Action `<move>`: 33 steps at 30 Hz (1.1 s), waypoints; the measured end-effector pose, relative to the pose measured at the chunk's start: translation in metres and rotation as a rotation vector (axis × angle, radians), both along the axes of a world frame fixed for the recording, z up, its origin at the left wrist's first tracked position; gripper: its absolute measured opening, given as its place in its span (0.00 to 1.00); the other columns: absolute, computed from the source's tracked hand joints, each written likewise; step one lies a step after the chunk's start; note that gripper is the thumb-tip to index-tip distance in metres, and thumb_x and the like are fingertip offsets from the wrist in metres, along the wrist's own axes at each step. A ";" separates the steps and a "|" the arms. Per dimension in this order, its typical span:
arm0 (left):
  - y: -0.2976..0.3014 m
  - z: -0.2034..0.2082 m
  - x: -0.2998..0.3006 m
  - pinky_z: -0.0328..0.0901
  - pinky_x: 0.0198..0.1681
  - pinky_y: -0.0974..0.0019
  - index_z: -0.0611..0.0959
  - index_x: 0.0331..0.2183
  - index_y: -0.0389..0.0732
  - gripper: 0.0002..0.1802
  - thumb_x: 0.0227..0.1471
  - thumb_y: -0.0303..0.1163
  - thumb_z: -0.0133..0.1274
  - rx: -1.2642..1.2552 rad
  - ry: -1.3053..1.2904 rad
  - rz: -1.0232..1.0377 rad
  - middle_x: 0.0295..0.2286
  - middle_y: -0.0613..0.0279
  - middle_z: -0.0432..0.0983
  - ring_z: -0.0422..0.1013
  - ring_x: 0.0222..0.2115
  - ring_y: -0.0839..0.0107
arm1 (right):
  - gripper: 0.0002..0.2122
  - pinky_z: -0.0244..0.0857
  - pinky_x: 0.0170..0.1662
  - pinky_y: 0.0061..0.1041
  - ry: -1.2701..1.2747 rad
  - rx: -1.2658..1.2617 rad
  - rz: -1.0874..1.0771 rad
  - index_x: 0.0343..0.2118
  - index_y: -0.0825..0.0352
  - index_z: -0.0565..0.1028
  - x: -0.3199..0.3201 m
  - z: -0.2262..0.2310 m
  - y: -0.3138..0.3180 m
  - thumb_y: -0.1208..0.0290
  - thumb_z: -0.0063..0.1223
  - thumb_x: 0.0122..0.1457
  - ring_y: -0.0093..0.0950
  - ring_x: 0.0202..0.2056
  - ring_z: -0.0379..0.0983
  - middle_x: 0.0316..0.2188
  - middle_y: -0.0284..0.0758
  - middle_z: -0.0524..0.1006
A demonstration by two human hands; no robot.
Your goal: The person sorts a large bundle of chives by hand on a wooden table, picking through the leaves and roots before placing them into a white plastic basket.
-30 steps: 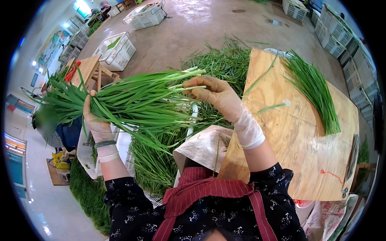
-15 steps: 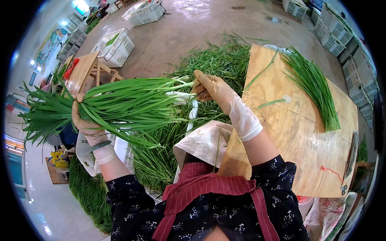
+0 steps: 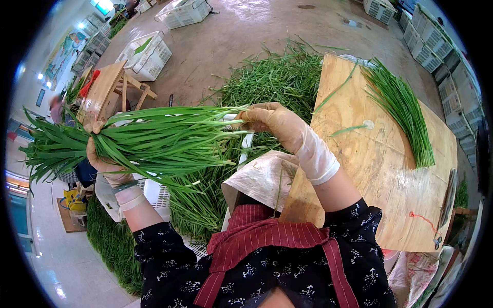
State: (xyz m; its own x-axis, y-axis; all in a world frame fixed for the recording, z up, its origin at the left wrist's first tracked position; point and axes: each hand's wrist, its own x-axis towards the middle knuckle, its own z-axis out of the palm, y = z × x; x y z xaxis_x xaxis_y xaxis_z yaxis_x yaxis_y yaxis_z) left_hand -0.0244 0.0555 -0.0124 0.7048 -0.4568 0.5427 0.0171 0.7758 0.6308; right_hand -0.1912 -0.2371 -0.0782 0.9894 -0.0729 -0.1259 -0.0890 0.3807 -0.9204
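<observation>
My gloved left hand is wrapped round a thick bunch of garlic chives, its leafy tops fanning out to the left and the pale stem ends pointing right. At those pale ends, my gloved right hand has its thumb and fingers pinched on a few stems. Underneath the bunch, more loose chives fill a white plastic crate. A neat bundle of chives lies on the wooden board to my right, with a couple of stray leaves near its middle.
A heap of green trimmings lies on the floor ahead, against the board. Off to the left stand a wooden bench and a white crate. Small scissors on a red string rest at the board's near right corner. Stacked crates line the right wall.
My right hand has lowered slightly and turned, its fingers now closer in on the pale stem ends. The bunch in my left hand has shifted slightly left.
</observation>
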 end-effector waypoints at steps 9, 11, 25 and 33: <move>0.029 -0.011 0.009 0.63 0.48 0.58 0.70 0.38 0.45 0.10 0.52 0.34 0.45 -0.041 -0.004 -0.002 0.38 0.64 0.68 0.66 0.42 0.66 | 0.13 0.65 0.39 0.21 -0.193 -0.038 -0.281 0.30 0.67 0.77 -0.029 0.020 -0.038 0.64 0.43 0.55 0.22 0.30 0.72 0.31 0.35 0.77; 0.031 -0.010 0.010 0.64 0.46 0.57 0.71 0.38 0.45 0.10 0.53 0.35 0.44 -0.055 -0.006 -0.120 0.39 0.63 0.68 0.67 0.42 0.66 | 0.15 0.65 0.41 0.24 -0.319 0.276 -0.454 0.39 0.66 0.74 -0.033 -0.007 -0.078 0.60 0.45 0.56 0.24 0.33 0.72 0.35 0.34 0.77; 0.033 -0.027 0.020 0.59 0.49 0.56 0.76 0.34 0.49 0.09 0.53 0.36 0.42 -0.086 0.128 0.077 0.37 0.70 0.70 0.65 0.43 0.68 | 0.21 0.56 0.49 0.23 -0.078 -0.053 0.020 0.40 0.68 0.74 0.011 -0.022 0.047 0.55 0.51 0.52 0.25 0.44 0.66 0.41 0.34 0.73; 0.021 -0.024 0.005 0.60 0.50 0.57 0.77 0.34 0.47 0.11 0.50 0.38 0.44 -0.049 0.127 0.239 0.38 0.67 0.72 0.66 0.43 0.69 | 0.16 0.60 0.39 0.19 0.004 -0.379 -0.348 0.30 0.69 0.78 -0.002 -0.033 0.033 0.58 0.49 0.55 0.20 0.29 0.68 0.25 0.31 0.76</move>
State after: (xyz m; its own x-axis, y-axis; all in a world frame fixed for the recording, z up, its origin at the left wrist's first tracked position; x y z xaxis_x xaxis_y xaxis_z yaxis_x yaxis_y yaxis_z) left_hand -0.0191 0.0764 -0.0368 0.8532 -0.2447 0.4605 -0.0936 0.7969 0.5968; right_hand -0.1928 -0.2039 -0.1115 0.8980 -0.4389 -0.0306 -0.0205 0.0278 -0.9994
